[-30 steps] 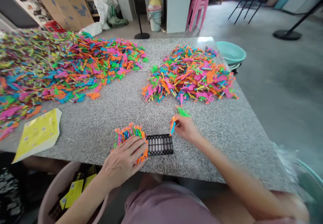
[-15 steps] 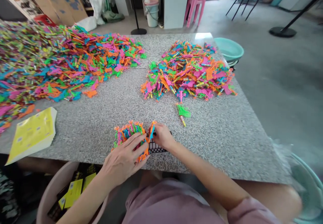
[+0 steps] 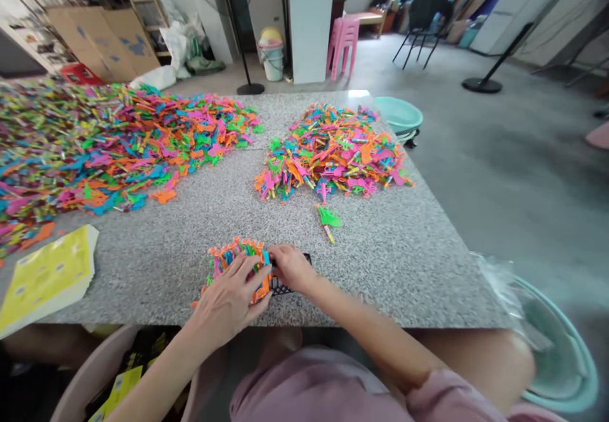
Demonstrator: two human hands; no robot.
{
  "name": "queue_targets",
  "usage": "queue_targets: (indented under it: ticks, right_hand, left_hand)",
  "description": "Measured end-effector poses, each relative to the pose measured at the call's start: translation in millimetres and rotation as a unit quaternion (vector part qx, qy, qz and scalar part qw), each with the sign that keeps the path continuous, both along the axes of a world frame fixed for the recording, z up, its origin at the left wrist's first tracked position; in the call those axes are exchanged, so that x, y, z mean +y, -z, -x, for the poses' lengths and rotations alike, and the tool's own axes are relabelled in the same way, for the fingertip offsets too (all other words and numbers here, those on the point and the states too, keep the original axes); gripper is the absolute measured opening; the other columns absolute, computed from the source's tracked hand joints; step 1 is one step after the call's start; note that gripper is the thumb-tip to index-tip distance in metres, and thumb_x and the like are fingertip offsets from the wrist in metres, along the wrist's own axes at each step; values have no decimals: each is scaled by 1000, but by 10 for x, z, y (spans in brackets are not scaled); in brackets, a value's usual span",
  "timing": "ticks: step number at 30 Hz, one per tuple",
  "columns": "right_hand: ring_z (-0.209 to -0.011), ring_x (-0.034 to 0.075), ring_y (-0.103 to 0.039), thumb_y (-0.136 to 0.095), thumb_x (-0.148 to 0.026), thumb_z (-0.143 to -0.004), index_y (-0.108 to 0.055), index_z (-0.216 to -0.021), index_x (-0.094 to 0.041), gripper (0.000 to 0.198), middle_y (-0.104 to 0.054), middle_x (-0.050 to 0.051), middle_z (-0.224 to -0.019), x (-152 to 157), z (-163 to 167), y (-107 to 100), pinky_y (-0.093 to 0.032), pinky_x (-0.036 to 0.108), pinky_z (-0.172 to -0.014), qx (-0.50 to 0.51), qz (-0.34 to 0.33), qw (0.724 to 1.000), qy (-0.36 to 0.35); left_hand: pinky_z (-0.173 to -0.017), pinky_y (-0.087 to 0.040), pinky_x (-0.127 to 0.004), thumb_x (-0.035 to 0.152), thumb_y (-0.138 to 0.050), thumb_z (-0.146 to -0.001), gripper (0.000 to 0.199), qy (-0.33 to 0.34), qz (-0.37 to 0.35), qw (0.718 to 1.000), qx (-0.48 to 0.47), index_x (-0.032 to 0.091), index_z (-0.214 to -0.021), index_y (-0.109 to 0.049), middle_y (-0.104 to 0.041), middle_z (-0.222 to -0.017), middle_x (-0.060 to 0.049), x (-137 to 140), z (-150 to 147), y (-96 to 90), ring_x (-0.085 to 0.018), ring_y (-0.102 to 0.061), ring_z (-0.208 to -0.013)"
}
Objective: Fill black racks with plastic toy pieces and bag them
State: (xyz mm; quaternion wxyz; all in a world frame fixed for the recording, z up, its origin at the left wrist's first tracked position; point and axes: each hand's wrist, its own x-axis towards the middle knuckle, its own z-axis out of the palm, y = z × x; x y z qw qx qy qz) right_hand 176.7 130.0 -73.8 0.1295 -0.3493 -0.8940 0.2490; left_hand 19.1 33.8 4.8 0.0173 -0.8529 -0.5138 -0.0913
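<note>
A row of small bright plastic toys [image 3: 238, 252], orange, pink, green and blue, stands packed in a black lattice tray [image 3: 280, 284] near the table's front edge. My left hand [image 3: 233, 289] lies across the row, its fingers over the top and its thumb on the near side, holding the toys together. At the row's right end, my right hand [image 3: 292, 266] has its fingers closed on a blue and orange plastic toy [image 3: 265, 258], pressed against the others. Its fingertips are partly hidden. Beyond the tray lies a loose green toy [image 3: 329, 217] with a small tube.
Heaps of similar toys [image 3: 333, 149] cover the table's back and left side [image 3: 118, 155]. A stack of yellow cards [image 3: 50, 276] lies at left. Below are a pink tub [image 3: 80, 377] with yellow-printed packs and a teal basin [image 3: 561, 371] at right.
My right hand has brought the blue and orange toy leftward against the end of the row. My left hand stays over the row. The view has tilted up and shifted right.
</note>
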Motion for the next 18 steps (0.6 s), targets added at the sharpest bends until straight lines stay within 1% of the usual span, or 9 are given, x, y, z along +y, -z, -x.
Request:
queue_targets:
  ticks: [1, 3, 4, 6, 8, 11, 13, 15, 18]
  right_hand:
    - [-108, 22, -59, -64, -21, -85, -56, -114, -18, 30, -65, 10, -110, 38, -123, -3, -44, 31, -90, 14, -6, 999, 47]
    - [-110, 24, -59, -67, -30, -85, -56, -116, -19, 35, -62, 12, -117, 188, -405, -18, -46, 32, -88, 7, -16, 981, 195]
    - [-106, 25, -61, -68, -33, -85, -56, -114, -18, 35, -62, 13, -115, 290, -543, -29, -47, 33, -84, -20, -10, 962, 272]
    - [-97, 26, -65, -69, -32, -83, -59, -106, -16, 30, -66, 13, -105, 502, -769, -51, -48, 32, -78, -80, 23, 935, 346]
    - [-90, 25, -68, -71, -27, -81, -61, -94, -15, 21, -69, 10, -93, 651, -890, -65, -49, 30, -74, -98, 72, 932, 342]
    - [-68, 19, -68, -66, -23, -83, -59, -79, -16, 10, -68, 4, -74, 611, -869, -44, -49, 26, -63, -12, 185, 936, 300]
    - [-53, 15, -63, -63, -23, -84, -58, -76, -17, 11, -65, 0, -65, 390, -757, 3, -48, 24, -54, 85, 276, 927, 238]
    - [-51, 14, -63, -65, -23, -81, -59, -76, -17, 9, -65, -1, -63, 80, -606, 60, -48, 23, -52, 160, 332, 914, 170]
    - [-63, 16, -67, -69, -21, -75, -63, -75, -17, 7, -71, 2, -71, -338, -375, 129, -51, 25, -61, 190, 308, 920, 150]
  left_hand:
    - [-95, -51, -49, 23, -51, -90, 31, 4, -3, 1000, -2, 17, -119, -59, -56, -114, -11, 4, 0, -2, -29, -54, -110]
    - [-96, -50, -48, 22, -51, -90, 31, 12, -6, 1000, -6, 18, -119, -59, -57, -112, -10, 10, 2, -6, -28, -54, -109]
    - [-97, -50, -48, 23, -51, -90, 31, 15, -6, 1000, -8, 18, -119, -59, -57, -111, -9, 12, 4, -7, -27, -55, -108]
    - [-98, -49, -47, 23, -52, -89, 30, 16, -6, 1000, -14, 19, -118, -58, -57, -111, -9, 14, 7, -4, -27, -55, -107]
    - [-97, -49, -46, 24, -52, -89, 31, 9, -2, 1000, -17, 19, -119, -58, -57, -111, -9, 13, 8, 7, -27, -54, -108]
    - [-95, -50, -46, 24, -52, -90, 35, -7, 12, 1000, -11, 17, -124, -56, -56, -116, -11, 6, -3, 24, -28, -53, -112]
    - [-95, -50, -46, 25, -52, -90, 39, -25, 22, 999, -7, 16, -128, -53, -55, -119, -12, 6, -18, 28, -29, -52, -115]
    - [-96, -50, -46, 25, -52, -90, 43, -36, 30, 999, -5, 14, -132, -51, -54, -120, -13, 14, -31, 26, -30, -52, -115]
    - [-99, -48, -47, 26, -52, -90, 45, -34, 39, 999, -4, 10, -133, -50, -54, -120, -14, 25, -38, 18, -30, -52, -115]
